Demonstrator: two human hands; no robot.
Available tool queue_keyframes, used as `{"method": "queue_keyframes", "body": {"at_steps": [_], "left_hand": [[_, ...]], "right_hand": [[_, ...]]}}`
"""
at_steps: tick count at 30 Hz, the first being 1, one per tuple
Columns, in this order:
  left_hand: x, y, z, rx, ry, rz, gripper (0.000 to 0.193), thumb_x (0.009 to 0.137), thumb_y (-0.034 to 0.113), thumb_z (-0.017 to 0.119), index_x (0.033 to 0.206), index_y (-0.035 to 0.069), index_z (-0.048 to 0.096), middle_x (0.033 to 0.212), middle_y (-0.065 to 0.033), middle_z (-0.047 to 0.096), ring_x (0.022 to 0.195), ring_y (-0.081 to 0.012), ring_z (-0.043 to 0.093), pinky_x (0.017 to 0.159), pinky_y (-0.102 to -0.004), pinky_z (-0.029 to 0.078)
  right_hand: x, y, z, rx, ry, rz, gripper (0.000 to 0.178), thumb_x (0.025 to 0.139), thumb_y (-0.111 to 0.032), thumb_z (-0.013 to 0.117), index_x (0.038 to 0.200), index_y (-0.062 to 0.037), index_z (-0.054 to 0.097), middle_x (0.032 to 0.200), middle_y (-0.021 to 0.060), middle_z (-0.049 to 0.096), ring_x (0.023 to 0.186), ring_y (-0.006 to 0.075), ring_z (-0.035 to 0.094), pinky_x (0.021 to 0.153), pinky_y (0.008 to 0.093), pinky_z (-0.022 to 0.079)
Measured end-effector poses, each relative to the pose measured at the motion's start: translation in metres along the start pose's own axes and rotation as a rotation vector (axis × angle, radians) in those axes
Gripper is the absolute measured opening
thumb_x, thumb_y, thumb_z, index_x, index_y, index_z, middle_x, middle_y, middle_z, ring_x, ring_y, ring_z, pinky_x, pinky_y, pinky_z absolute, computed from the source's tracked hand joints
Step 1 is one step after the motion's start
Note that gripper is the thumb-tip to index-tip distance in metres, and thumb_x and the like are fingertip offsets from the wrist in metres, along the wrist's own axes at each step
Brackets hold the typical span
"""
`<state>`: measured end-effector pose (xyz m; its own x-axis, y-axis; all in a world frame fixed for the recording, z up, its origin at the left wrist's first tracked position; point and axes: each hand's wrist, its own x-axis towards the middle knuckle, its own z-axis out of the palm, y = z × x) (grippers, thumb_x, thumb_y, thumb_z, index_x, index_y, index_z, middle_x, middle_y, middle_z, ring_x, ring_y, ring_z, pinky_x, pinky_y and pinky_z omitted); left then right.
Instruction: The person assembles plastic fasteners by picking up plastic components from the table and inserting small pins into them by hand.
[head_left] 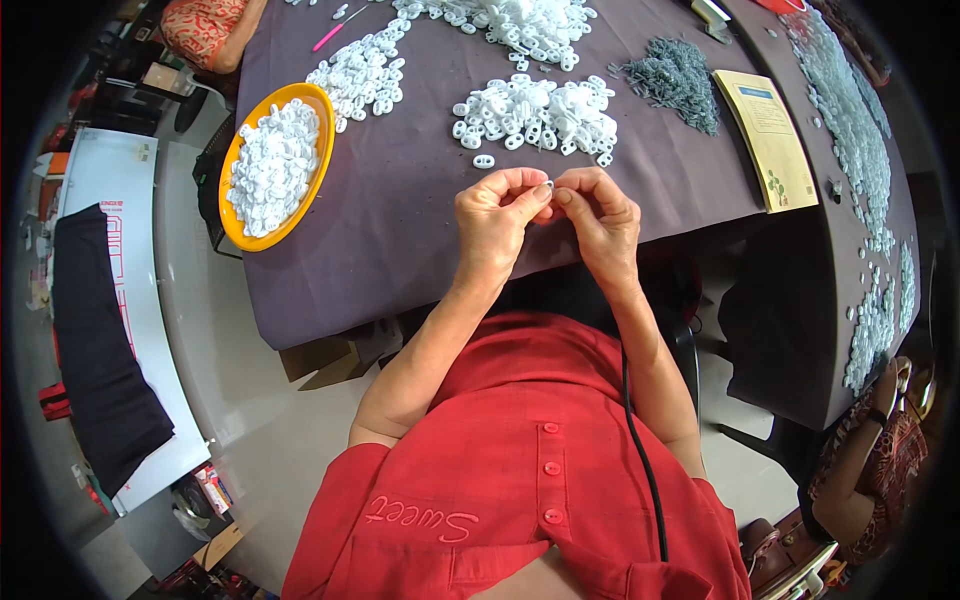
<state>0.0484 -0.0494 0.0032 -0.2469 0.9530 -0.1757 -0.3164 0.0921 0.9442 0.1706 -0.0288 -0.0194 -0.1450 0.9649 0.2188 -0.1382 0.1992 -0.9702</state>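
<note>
My left hand (492, 218) and my right hand (606, 222) meet just over the table's front edge, fingertips close together. Pinched between my left thumb and forefinger is a tiny white plastic piece (549, 184), mostly covered by the fingers. My right thumb and fingers are pinched against the same spot; what they grip is hidden. Just beyond my hands lies a pile of white oval plastic pieces with holes (540, 112), with one loose white piece (484, 161) at its near left. A heap of small grey translucent pieces (675, 85) sits farther right.
A yellow-orange bowl (229, 212) full of white pieces stands at the table's left edge. A pink-handled tool (328, 38) lies farther back. A yellow booklet (765, 140) rests at the right. Other people sit at the upper left and lower right. A black cable (640, 450) hangs down my front.
</note>
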Motion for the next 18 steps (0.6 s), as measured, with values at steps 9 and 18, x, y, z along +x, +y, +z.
{"method": "queue_keyframes", "body": {"at_steps": [9, 18], "left_hand": [[-0.018, -0.004, -0.026, -0.080, -0.017, -0.019, 0.011, 0.078, 0.000, 0.063, 0.088, -0.003, 0.061, 0.073, -0.0061, 0.062, 0.058, -0.0100, 0.059, 0.055, -0.0215, 0.051], [-0.017, -0.001, -0.055, -0.173, -0.008, -0.106, 0.009, 0.082, 0.004, 0.059, 0.091, 0.000, 0.060, 0.076, -0.0060, 0.061, 0.059, -0.0119, 0.059, 0.055, -0.0270, 0.053]], "right_hand": [[-0.010, -0.007, 0.013, -0.019, -0.113, -0.001, 0.006, 0.078, 0.007, 0.056, 0.079, 0.0019, 0.058, 0.081, 0.0028, 0.058, 0.071, 0.0072, 0.053, 0.063, 0.0201, 0.045], [0.009, -0.012, 0.002, -0.172, -0.056, 0.109, 0.011, 0.080, 0.004, 0.054, 0.088, 0.0011, 0.061, 0.083, 0.0013, 0.058, 0.065, 0.0063, 0.052, 0.057, 0.0189, 0.042]]}}
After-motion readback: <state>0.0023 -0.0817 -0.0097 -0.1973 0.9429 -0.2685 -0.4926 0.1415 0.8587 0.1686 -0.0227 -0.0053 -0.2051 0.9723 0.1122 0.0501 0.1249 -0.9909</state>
